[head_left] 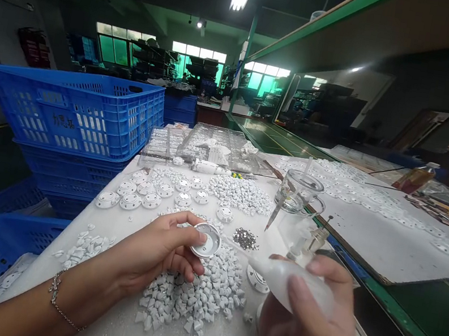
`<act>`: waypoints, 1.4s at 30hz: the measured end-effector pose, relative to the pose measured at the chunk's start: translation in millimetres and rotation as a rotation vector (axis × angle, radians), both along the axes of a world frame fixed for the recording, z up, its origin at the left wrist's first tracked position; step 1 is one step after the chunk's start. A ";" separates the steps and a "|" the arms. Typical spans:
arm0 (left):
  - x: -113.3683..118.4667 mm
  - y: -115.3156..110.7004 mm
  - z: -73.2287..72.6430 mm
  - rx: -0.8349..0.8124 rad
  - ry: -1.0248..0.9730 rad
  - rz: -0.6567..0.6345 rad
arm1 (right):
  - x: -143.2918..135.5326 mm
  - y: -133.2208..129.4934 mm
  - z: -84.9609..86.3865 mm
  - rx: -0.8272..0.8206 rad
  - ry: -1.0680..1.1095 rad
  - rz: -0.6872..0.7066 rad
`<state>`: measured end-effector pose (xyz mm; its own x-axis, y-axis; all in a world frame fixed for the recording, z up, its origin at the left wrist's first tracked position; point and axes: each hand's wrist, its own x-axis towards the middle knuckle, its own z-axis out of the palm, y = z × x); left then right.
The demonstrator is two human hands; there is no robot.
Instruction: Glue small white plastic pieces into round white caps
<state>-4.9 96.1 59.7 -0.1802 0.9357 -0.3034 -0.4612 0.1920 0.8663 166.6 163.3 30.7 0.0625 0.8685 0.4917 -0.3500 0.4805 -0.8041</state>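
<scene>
Between the thumb and fingers of my left hand (pixel 179 243) is a round white disc (pixel 206 241), its hollow inner face turned up. My right hand (pixel 312 314) is wrapped round a translucent squeeze bottle (pixel 288 285), whose thin nozzle points left at the disc. Whether the tip touches the disc is unclear. Below the disc lies a heap of small white pieces (pixel 203 296). A little pile of dark metallic bits (pixel 246 239) sits just behind the nozzle. Another white disc (pixel 257 279) is partly hidden by the bottle.
Several round discs (pixel 130 201) and more white pieces (pixel 241 195) lie farther back. A glass mug (pixel 300 195) and a small glass bottle (pixel 318 241) stand at the right. Blue crates (pixel 74 114) are stacked at the left. Beyond is a conveyor (pixel 270 138).
</scene>
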 end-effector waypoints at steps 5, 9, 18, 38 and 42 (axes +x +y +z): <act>-3.1 -0.2 1.6 0.001 0.014 -0.028 | -5.1 -4.8 1.3 -0.001 0.072 -0.135; -0.8 -2.1 -0.4 0.010 0.054 -0.019 | -11.5 -7.7 -0.8 0.106 0.026 -0.081; 1.3 -1.9 -0.4 0.024 0.073 -0.022 | -8.6 -6.0 -14.1 0.129 -0.003 -0.127; -1.2 -0.6 -2.9 0.008 0.088 -0.010 | -8.8 -1.7 -24.1 0.131 -0.048 -0.152; -1.2 -0.8 -3.6 0.020 0.091 -0.015 | -9.7 -2.7 -23.5 0.151 -0.100 -0.166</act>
